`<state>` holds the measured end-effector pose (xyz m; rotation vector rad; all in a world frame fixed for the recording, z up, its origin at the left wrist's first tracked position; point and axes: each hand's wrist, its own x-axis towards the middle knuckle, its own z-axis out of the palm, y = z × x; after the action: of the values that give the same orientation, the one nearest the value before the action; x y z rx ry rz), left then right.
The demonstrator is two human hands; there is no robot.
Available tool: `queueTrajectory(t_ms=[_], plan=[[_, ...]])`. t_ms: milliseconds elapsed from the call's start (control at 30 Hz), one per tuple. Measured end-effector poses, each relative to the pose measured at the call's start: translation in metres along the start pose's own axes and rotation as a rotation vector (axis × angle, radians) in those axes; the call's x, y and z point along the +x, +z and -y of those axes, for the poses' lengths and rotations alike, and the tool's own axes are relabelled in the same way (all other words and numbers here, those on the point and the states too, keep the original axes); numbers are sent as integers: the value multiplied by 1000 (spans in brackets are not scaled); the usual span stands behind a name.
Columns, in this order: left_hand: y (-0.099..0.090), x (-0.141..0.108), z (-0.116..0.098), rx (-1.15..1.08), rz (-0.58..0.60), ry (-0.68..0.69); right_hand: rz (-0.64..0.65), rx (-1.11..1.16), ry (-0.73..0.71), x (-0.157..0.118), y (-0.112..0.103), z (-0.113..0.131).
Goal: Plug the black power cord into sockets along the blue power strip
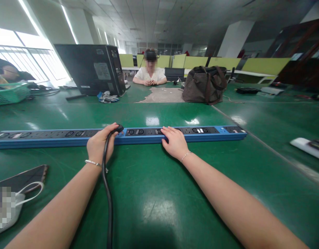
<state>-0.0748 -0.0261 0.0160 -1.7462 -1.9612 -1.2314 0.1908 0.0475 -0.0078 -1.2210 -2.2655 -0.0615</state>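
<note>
Power strip [141, 139] — long, straight, blue-edged; black cable [108, 197] — thick, smooth.

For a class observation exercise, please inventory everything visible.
Smooth tabletop: one, green, foreground
Long socket strip: one, blue and black, across tabletop
Thick cable with plug: one, black, centre-left
Boxy computer case: one, black, back left
Fabric gloves: count unclear, blue and white, beside case
Patterned bag: one, brown, back right
Plastic basket: one, green, far left
Flat phone-like device: one, dark, front left
Strapped object: one, white, front left
Slim object: one, white, right edge
Partitions: several, yellow-green, background
Seated person: one, white top, far side
Left hand: one, silvery bracelet, gripping plug
Right hand: one, silvery bracelet, on strip
</note>
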Motion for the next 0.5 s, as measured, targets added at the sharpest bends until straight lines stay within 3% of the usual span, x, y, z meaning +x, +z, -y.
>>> queueTrajectory(t_ms=[200,500], plan=[[0,1,6,74,15,-11,4,15,8,1,0,1],[1,1,5,70,109,92,18,30,16,1,0,1]])
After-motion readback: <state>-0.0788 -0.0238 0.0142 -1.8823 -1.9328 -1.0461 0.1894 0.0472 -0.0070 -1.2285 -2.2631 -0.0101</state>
